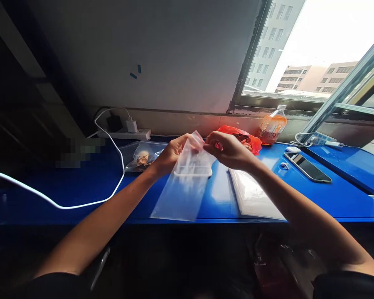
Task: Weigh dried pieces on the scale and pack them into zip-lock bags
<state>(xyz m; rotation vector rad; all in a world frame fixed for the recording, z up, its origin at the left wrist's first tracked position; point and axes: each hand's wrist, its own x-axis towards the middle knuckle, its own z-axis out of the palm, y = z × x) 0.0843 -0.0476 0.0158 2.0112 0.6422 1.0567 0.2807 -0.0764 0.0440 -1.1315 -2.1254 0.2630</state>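
A clear plastic bag point(183, 195) hangs between my hands, its lower end spread over the front of the blue table. My left hand point(173, 155) is closed on the bag's upper left edge. At the top right corner my right hand point(226, 147) pinches the same bag. Through the film shows a pale, rounded-edged object point(209, 172) on the table, its kind unclear. Just behind my right hand sits an open red plastic bag point(252, 143) with brownish contents. To the left of my left hand lies a clear bag point(141, 160) with brown, dried-looking pieces.
A stack of clear bags point(252, 195) lies under my right forearm. Farther right are a phone point(311, 168), an earbud point(284, 166) and a white case point(293, 149). An orange drink bottle point(272, 126) stands by the window. A white cable point(81, 206) loops left from a power strip point(140, 134).
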